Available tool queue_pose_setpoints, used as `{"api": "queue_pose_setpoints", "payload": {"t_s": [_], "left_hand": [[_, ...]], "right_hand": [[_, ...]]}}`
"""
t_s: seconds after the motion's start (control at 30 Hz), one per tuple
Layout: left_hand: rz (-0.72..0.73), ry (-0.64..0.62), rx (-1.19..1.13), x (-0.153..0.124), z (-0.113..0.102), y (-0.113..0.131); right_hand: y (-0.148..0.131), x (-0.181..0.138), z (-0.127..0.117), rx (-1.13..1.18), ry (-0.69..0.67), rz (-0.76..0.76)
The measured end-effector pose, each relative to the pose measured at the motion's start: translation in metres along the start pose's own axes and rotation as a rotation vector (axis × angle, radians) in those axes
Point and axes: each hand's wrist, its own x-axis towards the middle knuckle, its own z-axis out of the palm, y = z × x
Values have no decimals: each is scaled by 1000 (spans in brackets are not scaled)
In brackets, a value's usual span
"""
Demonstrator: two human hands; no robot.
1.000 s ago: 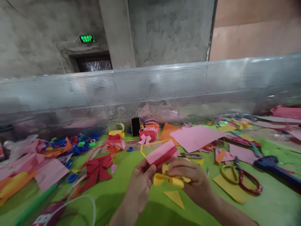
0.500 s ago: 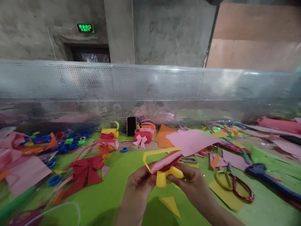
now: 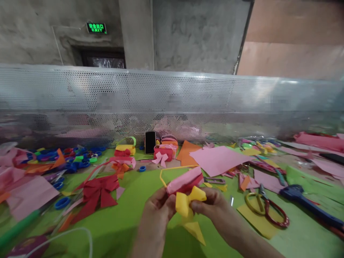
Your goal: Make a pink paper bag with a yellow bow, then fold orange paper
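Observation:
In the head view, my left hand (image 3: 158, 206) is closed on the left end of a small pink and red paper handbag (image 3: 185, 180). A thin yellow paper strip handle (image 3: 172, 168) arches behind the bag. My right hand (image 3: 215, 206) pinches a yellow paper bow (image 3: 189, 200) between thumb and fingers. The bow sits right in front of the bag's near face; I cannot tell whether it is attached. Below the bow, a pointed yellow paper piece (image 3: 195, 231) lies over the green table surface.
Scissors (image 3: 266, 211) rest on yellow paper at right, beside a dark blue-handled tool (image 3: 314, 206). A large red bow (image 3: 100, 193) lies at left. Finished little bags (image 3: 163, 152), a phone (image 3: 150, 142) and pink sheets (image 3: 220, 160) stand or lie along the perforated metal screen (image 3: 172, 93).
The bag has shifted slightly left and turned to show more of its pink top. My right fingers have come away from the bag's right end and hold the bow.

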Motion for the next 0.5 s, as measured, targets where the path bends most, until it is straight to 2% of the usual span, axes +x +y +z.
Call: {"api": "queue_pose_setpoints", "payload": {"t_s": [0.07,0.23,0.5], "left_hand": [[13,-23,24,-1,0,-1],[61,-54,71,-2,-2,-2],[74,-42,127,-4,0,-3]], "right_hand": [[1,3,0,-37,78,-28],[5,4,-4,-130,145,-28],[6,5,-8,-145,159,-29]]}}
